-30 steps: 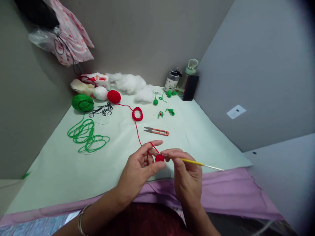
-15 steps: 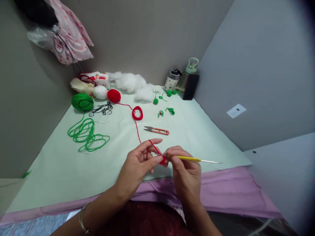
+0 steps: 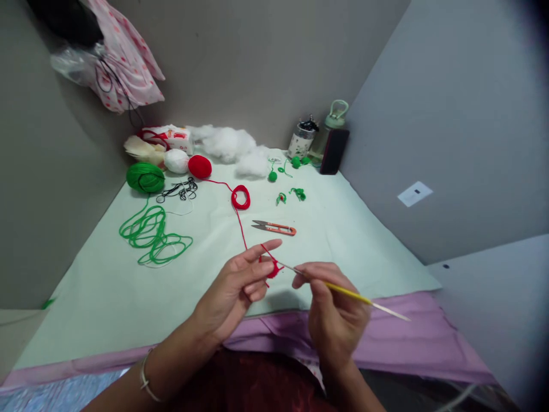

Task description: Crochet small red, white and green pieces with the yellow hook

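My left hand [image 3: 240, 280] pinches a small red crochet piece [image 3: 273, 268] between thumb and fingers, its index finger stretched out with red yarn over it. That yarn runs back to a red coil [image 3: 241, 197] and on to a red yarn ball [image 3: 199, 167]. In my right hand [image 3: 337, 312] is a crochet hook [image 3: 349, 292] with a yellow handle, held like a pen. Its metal tip points left and meets the yarn at the red piece's edge. Orange-handled thread snips [image 3: 274, 228] lie just beyond my hands.
Left: a green yarn ball [image 3: 144, 177], loose green yarn [image 3: 152, 234], a black yarn tangle [image 3: 178, 190] and a white ball [image 3: 176, 162]. White stuffing [image 3: 231, 146] lies along the back wall. Back right: a bottle [image 3: 335, 114], a phone [image 3: 335, 151], a cup [image 3: 301, 142] and small green pieces [image 3: 298, 194].
My right hand has moved right and slightly down, away from my left, and the hook slants more steeply. The red piece now shows more clearly at my left fingertips.
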`<state>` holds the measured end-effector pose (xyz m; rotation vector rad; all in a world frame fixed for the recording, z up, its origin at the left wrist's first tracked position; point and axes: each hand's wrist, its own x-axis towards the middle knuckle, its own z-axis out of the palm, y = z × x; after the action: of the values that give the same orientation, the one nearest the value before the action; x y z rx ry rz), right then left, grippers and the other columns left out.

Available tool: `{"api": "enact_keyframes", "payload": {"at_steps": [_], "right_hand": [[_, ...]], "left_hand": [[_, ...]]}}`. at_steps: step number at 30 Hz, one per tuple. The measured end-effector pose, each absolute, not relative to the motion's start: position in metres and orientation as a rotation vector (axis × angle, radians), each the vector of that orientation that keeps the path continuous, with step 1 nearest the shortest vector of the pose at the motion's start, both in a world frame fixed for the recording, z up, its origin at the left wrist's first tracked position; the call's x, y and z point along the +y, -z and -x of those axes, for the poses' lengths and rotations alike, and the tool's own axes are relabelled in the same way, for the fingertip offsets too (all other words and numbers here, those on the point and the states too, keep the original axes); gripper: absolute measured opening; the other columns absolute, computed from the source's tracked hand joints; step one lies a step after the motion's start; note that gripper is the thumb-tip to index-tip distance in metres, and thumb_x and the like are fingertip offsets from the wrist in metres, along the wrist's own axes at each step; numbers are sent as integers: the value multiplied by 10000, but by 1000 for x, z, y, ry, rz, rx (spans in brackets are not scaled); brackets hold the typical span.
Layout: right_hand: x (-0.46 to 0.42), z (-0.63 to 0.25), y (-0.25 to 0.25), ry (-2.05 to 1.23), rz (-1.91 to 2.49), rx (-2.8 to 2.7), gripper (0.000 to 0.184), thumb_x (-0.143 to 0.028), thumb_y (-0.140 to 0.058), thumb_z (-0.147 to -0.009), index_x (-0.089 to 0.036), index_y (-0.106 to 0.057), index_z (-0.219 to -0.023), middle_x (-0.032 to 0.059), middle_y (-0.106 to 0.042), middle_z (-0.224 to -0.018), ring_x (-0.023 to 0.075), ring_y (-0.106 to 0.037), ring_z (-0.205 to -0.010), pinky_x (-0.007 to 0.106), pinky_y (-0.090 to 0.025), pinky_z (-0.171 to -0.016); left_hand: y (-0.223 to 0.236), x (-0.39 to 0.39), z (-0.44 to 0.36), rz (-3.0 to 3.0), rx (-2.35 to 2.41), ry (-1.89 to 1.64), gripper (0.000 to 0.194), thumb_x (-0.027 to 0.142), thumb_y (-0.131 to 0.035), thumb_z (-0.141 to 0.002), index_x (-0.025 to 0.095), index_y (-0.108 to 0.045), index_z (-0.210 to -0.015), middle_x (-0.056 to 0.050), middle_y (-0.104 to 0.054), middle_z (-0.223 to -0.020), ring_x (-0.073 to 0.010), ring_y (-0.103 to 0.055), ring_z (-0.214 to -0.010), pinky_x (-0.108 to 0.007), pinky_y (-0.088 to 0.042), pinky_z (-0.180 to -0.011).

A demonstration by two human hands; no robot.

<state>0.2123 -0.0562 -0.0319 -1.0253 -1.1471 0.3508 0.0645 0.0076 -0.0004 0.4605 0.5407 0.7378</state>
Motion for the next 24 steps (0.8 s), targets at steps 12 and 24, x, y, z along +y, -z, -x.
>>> {"api": "enact_keyframes", "payload": {"at_steps": [12,24], "right_hand": [[-53,-211,26,-699,991,-1072,175,-256,-675,-1022,-304,-840,-1055,20,-710,-923,141,-668,-773,286,-551,-703],[-57,-205,32,-540,1108,-1183,280,-172,-622,-1042,-345,-814,-1149,29,-707,-999,171,-688,-941,298,-563,-779]], "left_hand": [[0,2,-67,-633,580,-834,437,211,-936,-774,246,-829,-1196,29,-640,-822,-10,-427,-530,-124,-391,-467],[10,-3,-70,-909,745,-964,517,226,-888,-833,262,-758,-1332,31,-658,-815,-72,-540,-642,-153,-488,-563]]}}
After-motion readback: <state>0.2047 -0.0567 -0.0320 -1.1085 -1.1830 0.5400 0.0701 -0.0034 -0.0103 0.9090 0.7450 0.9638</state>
